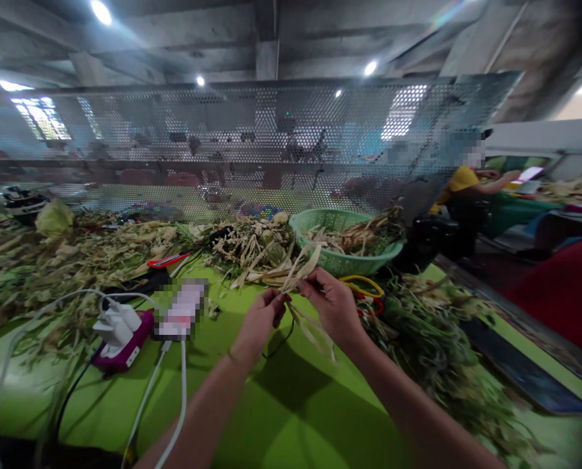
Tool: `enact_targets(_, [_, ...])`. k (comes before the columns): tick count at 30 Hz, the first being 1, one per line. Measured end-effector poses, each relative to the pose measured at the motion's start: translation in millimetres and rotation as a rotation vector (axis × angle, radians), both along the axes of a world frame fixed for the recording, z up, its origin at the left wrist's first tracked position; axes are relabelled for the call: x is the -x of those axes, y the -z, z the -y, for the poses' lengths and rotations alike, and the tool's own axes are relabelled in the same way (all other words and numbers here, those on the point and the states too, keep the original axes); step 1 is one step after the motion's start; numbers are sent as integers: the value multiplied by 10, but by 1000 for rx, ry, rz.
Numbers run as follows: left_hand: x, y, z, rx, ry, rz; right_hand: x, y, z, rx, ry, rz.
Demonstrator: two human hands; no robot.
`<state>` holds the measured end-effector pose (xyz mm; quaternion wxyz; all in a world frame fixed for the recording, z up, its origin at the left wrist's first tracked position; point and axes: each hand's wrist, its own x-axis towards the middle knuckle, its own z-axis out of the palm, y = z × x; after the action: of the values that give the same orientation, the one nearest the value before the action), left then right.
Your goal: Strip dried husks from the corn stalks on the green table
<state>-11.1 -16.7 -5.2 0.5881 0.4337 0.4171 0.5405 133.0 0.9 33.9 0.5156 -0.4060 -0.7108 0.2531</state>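
Note:
Both hands meet above the green tabletop (291, 397). My left hand (262, 319) pinches the lower end of a pale, dried leafy stalk (303, 270). My right hand (334, 305) has its thumb and fingers closed on the same stalk, a little higher and to the right. Thin, withered strips hang down between the two hands. Just beyond them a light green plastic basket (340, 262) holds brownish dried leaves (364, 238). A heap of dry plant pieces (256, 244) lies left of the basket.
Wilted greens cover the left (90, 260) and right (432, 326). Looped yellow (366, 284) and red handles lie near my right hand. A phone (183, 306) and purple power strip (125, 345) with white cables sit left. Behind stands a perforated metal screen (222, 143); a person (467, 182) is at right.

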Motion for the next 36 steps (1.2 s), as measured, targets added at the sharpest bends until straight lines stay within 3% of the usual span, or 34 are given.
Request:
enact_targets(5, [-27,106,-30,-158,-116,-128,71,-10,117,42,-74,43])
enact_targets(12, [-67,-13,51,-342,-139,-284,178,90,218,-3,-137,144])
enact_targets(21, [-53,80,53,-320,-76,-247,196,22,184,-194,-120,190])
enact_targets(25, [-9,0,86,-250,-87,-194,151,-13,147,-165,-164,160])
enact_targets(30, [-7,-47,79,-178,-89,-207,17,11,-32,-183,-86,187])
enact_targets(36, [10,-94,104,-125,-26,-225,-70,14,-114,-92,-236,193])
